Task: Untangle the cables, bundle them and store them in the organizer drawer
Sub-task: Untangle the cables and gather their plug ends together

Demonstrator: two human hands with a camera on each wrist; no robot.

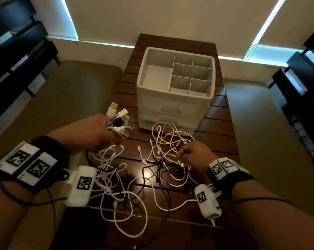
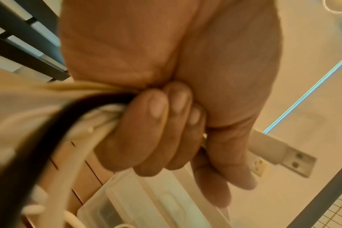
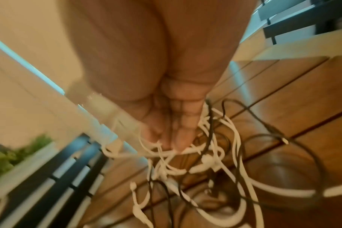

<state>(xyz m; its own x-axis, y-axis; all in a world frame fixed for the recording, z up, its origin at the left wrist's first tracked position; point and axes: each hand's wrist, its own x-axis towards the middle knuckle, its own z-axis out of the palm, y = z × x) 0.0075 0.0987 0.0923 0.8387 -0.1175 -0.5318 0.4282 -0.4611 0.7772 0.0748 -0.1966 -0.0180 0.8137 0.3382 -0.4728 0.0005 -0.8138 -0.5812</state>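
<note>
My left hand point(image 1: 98, 132) is raised over the table's left side and grips a bunch of cable ends, with white and black USB plugs point(image 1: 119, 120) fanning out past the fist. The left wrist view shows the fingers point(image 2: 156, 123) curled round white and black cords and one USB plug point(image 2: 283, 155) beyond the thumb. A tangle of white and black cables point(image 1: 143, 170) sprawls over the dark wooden table point(image 1: 219, 139). My right hand point(image 1: 192, 156) sits low on the tangle, fingertips pinching a white cable point(image 3: 166, 152). The white organizer point(image 1: 176, 91) stands behind, drawers closed.
The organizer's top tray point(image 1: 158, 73) holds several bare compartments. Beige floor lies on both sides of the narrow table. Dark furniture point(image 1: 303, 82) stands at far right and more at far left point(image 1: 17, 42). Cable loops hang over the table's near edge point(image 1: 127, 222).
</note>
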